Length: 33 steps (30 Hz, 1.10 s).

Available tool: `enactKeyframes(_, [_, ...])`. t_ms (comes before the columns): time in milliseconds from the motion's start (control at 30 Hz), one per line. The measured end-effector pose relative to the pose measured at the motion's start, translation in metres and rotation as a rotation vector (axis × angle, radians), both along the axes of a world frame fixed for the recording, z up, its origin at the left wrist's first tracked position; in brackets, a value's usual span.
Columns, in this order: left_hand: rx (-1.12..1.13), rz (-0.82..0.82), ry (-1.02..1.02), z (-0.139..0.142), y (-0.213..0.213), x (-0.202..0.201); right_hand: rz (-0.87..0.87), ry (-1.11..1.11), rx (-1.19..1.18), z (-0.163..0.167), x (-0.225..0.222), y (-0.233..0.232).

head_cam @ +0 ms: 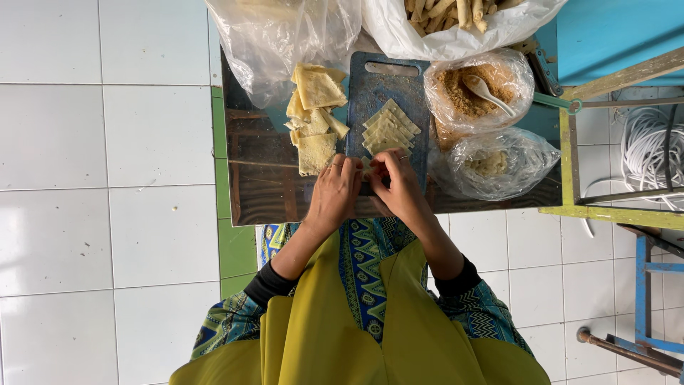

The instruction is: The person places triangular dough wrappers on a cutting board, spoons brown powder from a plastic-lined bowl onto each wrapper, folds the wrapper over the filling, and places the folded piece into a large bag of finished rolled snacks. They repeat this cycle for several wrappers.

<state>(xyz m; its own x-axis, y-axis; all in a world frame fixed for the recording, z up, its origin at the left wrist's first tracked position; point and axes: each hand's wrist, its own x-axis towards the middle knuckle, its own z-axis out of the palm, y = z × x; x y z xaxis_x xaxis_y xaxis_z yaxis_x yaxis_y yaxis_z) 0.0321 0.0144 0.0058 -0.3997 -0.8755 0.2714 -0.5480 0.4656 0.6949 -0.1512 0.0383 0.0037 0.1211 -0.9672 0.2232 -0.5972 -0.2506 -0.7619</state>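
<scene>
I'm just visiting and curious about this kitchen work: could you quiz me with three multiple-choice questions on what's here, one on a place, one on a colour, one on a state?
1. Where does the white spoon lie?
A. In the bag of brown crumbs
B. On the floor
C. On the cutting board

2. What colour is the cutting board?
A. Red
B. Blue
C. White

3. What are the left hand and right hand doing?
A. Resting in the lap
B. Both pinching a small pale piece together at the board's near edge
C. Holding the spoon

Answers: 1 A, the spoon sticks out of the brown crumbs; 2 B, its bare top is blue; 3 B, the fingertips of both hands meet over the piece.
</scene>
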Motion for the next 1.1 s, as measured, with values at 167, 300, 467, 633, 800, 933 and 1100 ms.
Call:
enactKeyframes(167, [-0.176,-0.077,-0.057,0.012,0.005,0.022,-0.015,-0.048,0.097,0.001,-0.006,0.002])
enactKeyframes(300, [-0.142,-0.071,0.002,0.016,0.005,0.030,0.006,0.127,-0.155,0.007,-0.003,0.016])
enactKeyframes(467, [-0.085,0.089,0.010,0.013,0.002,0.015,-0.024,0.246,-0.243,0.006,0.006,0.021])
enactKeyframes(633, [0.015,0.234,0.028,0.011,0.000,0.003,-0.147,-0.062,0.129,0.001,0.003,0.008])
enactKeyframes(800, [0.116,0.258,0.048,0.009,-0.002,0.001,-0.100,-0.073,0.077,0.003,-0.002,0.002])
enactKeyframes(933, [-0.081,0.161,-0.061,0.010,0.007,0.006,-0.066,0.160,-0.216,0.005,0.005,0.014])
enactKeyframes(1100, [-0.069,0.251,-0.056,0.014,0.008,0.006,-0.148,0.174,-0.187,0.001,0.012,0.013])
